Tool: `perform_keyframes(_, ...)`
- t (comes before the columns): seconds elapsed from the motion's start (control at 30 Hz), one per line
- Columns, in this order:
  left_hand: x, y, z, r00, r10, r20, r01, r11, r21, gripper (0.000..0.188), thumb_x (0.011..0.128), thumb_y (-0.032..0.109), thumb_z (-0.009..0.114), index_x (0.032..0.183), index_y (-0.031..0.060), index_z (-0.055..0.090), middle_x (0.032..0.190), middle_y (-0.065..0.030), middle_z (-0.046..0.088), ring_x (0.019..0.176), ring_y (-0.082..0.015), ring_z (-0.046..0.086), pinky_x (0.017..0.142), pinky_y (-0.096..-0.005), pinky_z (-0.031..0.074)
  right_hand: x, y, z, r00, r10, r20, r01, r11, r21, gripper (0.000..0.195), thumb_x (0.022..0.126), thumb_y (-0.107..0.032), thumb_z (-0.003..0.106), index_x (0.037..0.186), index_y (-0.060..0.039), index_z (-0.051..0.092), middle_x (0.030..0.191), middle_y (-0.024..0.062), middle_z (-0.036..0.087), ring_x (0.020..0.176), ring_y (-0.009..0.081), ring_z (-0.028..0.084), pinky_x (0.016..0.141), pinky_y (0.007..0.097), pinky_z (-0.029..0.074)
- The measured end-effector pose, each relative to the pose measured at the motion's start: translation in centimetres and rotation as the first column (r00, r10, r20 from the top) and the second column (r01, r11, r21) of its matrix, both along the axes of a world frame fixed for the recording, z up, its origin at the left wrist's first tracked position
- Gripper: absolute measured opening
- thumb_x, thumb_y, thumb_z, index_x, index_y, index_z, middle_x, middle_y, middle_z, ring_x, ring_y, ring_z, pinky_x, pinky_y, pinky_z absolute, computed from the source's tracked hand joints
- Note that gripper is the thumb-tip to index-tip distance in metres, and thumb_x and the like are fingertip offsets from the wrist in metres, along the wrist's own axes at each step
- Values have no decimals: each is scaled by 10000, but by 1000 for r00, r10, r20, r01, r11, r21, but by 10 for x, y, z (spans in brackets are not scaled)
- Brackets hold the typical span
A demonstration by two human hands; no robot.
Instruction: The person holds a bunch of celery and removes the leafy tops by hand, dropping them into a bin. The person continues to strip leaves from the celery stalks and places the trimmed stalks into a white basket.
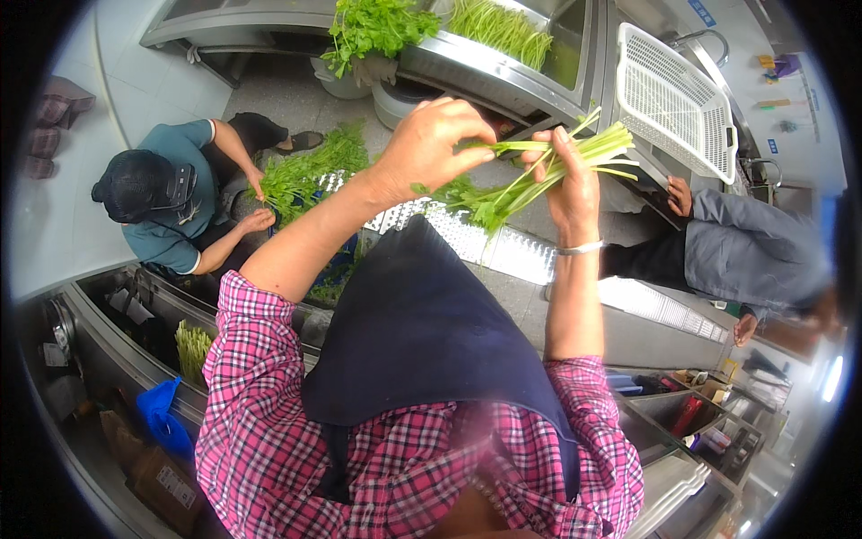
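My right hand (569, 168), with a bracelet at its wrist, is closed around a bunch of leafy green stalks (609, 145), which look like celery or a similar herb. The cut pale ends point to the upper right and the leaves hang to the lower left. My left hand (448, 145) pinches a single thin stalk (515, 145) between thumb and fingertips, just left of the bunch. Long trimmed stalks (498, 30) lie in a steel sink at the top, and leafy greens (384, 27) rest at its left edge.
A white plastic basket (673, 108) stands right of the sink. A seated person (172, 195) at left handles greens over a floor pile (330, 151). Another person in grey (747, 242) stands at right. White buckets (394, 104) stand under the counter; a metal drain grate (518, 252) crosses the floor.
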State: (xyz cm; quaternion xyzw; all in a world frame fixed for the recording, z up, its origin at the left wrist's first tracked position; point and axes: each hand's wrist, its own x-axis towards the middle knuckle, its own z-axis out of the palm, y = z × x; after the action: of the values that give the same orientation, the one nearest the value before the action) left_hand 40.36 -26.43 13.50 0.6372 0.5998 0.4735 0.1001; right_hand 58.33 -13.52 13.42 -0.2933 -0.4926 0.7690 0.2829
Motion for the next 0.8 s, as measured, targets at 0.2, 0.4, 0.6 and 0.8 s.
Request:
perform_keyframes(0.2, 9, 7, 1, 982, 87, -167, -66, 990, 124, 125, 736, 136, 709, 823, 59, 661, 791, -54, 632, 773, -229, 593, 765, -361, 436, -8, -12, 10, 998, -36, 55, 30, 994, 109, 271, 921, -219, 578, 922, 47, 629, 722, 140, 664, 545, 124, 541, 533, 224, 434)
perform_keyframes(0.4, 17, 4, 10, 951, 171, -260, -148, 984, 102, 82, 711, 77, 677, 770, 47, 629, 726, -68, 605, 667, -231, 578, 675, -341, 451, -11, -24, 17, 992, -80, 100, 53, 966, 253, 255, 904, -217, 617, 901, 38, 635, 740, 117, 672, 549, 113, 541, 527, 224, 434)
perform_keyframes(0.6, 11, 10, -4, 758, 60, 649, 74, 981, -178, 64, 768, 27, 586, 706, 22, 573, 674, -20, 592, 581, -128, 544, 536, -256, 409, -13, -26, 12, 987, -148, 60, 128, 956, 263, 248, 891, -207, 639, 902, 40, 634, 764, 122, 674, 552, 124, 567, 517, 230, 440)
perform_keyframes(0.8, -42, -5, 8, 557, 58, 828, 134, 978, -159, 133, 916, 55, 460, 939, 18, 586, 772, -30, 587, 607, -82, 536, 583, -229, 449, 2, -6, 11, 977, -213, -33, 215, 966, 146, 233, 903, -164, 614, 918, 68, 629, 775, 124, 645, 582, 162, 607, 531, 255, 471)
